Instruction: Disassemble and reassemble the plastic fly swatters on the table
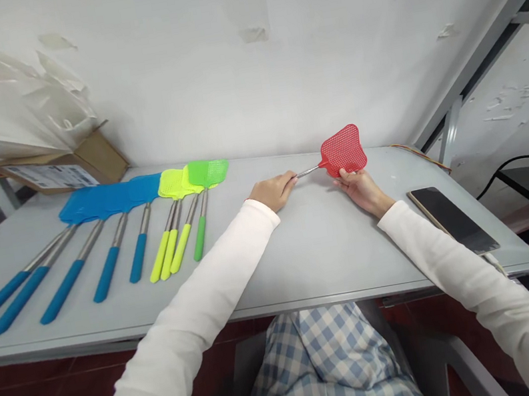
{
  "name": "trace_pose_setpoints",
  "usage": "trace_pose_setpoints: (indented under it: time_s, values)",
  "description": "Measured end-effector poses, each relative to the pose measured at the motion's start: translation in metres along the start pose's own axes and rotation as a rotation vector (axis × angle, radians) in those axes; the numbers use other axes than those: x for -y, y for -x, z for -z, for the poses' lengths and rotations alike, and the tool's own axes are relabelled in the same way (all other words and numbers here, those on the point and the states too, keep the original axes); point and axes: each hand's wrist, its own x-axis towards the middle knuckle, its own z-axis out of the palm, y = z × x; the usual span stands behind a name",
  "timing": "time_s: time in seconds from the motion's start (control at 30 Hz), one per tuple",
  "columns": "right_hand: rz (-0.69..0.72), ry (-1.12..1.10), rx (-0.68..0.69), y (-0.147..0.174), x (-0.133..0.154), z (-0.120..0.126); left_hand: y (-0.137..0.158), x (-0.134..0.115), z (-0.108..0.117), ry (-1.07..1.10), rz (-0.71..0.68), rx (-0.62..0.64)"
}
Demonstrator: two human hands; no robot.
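Observation:
A red fly swatter (344, 149) is held above the right half of the grey table, its perforated head tilted up to the right. My left hand (273, 191) is closed around its handle, hiding the grip; a short length of metal shaft shows beyond the fingers. My right hand (362, 190) pinches the lower edge of the red head between thumb and fingers. To the left lie a green fly swatter (208, 173), several yellow fly swatters (173, 183) and several blue fly swatters (88, 204), heads overlapping toward the wall and handles toward me.
A dark-screened phone (453, 219) lies at the table's right, beside my right forearm. An open cardboard box (100, 156) with plastic sheeting stands at the back left. The white wall (202, 66) rises behind the grey table (306, 265). Metal framing (486, 39) is on the right.

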Motion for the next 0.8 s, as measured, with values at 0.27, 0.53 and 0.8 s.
trace_pose_setpoints:
  time_s: [0.27,0.53,0.8]
  values:
    - [0.054,0.047,-0.004,0.004,0.0,-0.005,0.002,-0.004,0.001,0.017,-0.032,-0.035]
    - [0.1,0.087,-0.02,0.008,-0.001,-0.01,0.001,-0.004,-0.001,-0.005,-0.064,-0.068]
    - [0.133,0.086,0.003,0.01,0.0,-0.009,0.002,-0.008,0.001,0.006,-0.052,-0.058]
